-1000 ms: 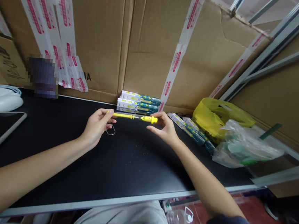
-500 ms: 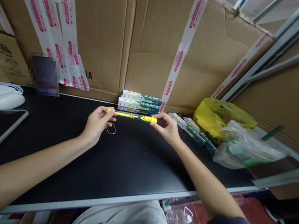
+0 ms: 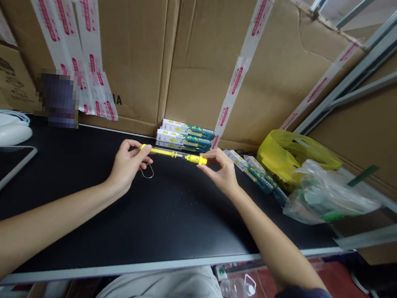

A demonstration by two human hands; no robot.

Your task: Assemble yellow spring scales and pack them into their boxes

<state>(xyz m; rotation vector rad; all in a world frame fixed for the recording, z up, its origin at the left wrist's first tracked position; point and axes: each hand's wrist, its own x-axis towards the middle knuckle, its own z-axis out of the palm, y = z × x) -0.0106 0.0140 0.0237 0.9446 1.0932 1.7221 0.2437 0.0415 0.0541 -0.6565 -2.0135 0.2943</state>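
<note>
A slim yellow rod-shaped tool is held level above the black table, with a short dark and metal section showing towards its right part. My left hand pinches its left end between thumb and fingers. My right hand grips the thicker yellow right end with thumb and fingertips. Below the left fingers hangs a bent wire loop; how it joins the tool is hidden by the hand. Just behind the tool stand stacked slim green-and-white boxes, printed with a similar yellow tool.
More slim boxes lie right of my right hand. Beyond them are a yellow plastic bag and a clear bag. A tablet-like device and a white mouse lie left. A large taped carton backs the black table.
Both hands and the yellow tool stay almost where they were, with only a very slight shift left. Nothing has been let go or taken up.
</note>
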